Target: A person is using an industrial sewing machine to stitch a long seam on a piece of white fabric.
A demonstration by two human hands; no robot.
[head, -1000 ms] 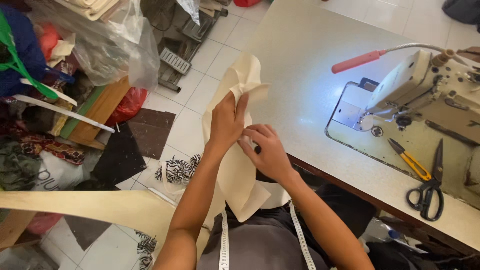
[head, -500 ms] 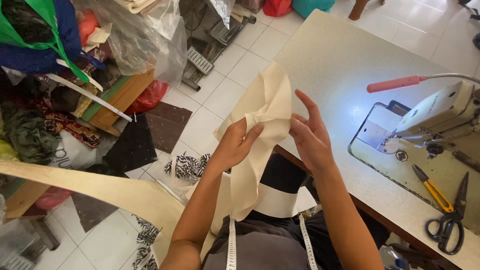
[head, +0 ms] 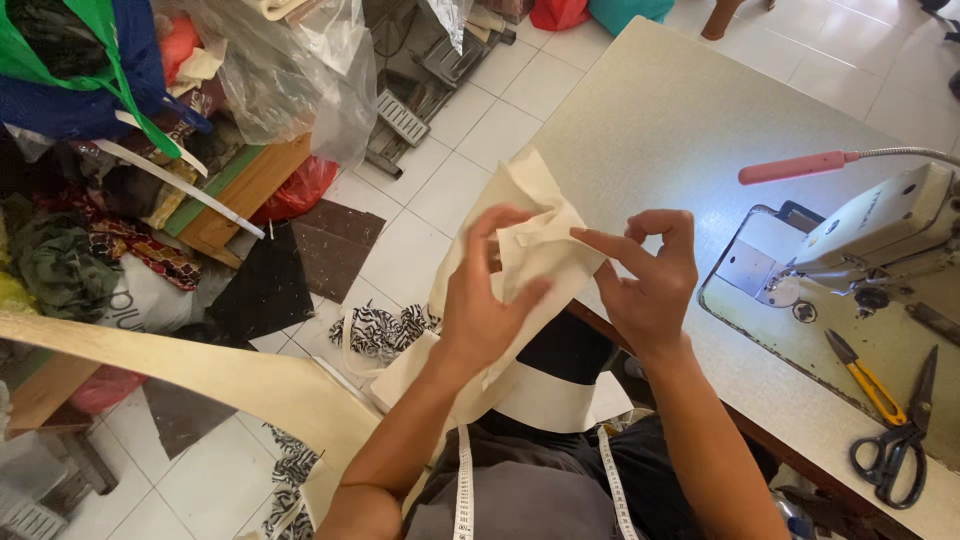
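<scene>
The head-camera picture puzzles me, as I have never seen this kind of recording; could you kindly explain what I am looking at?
The camera sits on a person's head and looks down, so the two bare arms rising from the bottom edge are the wearer's own. The left hand and right hand hold a piece of cream fabric up in front of the body; the left grips it, and the right fingertips pinch its edge. A measuring tape hangs round the neck. To the right is a pale worktable with a sewing machine, a pink-handled lamp, yellow-handled snips and black scissors. On the tiled floor to the left lie fabric scraps and bags.
</scene>
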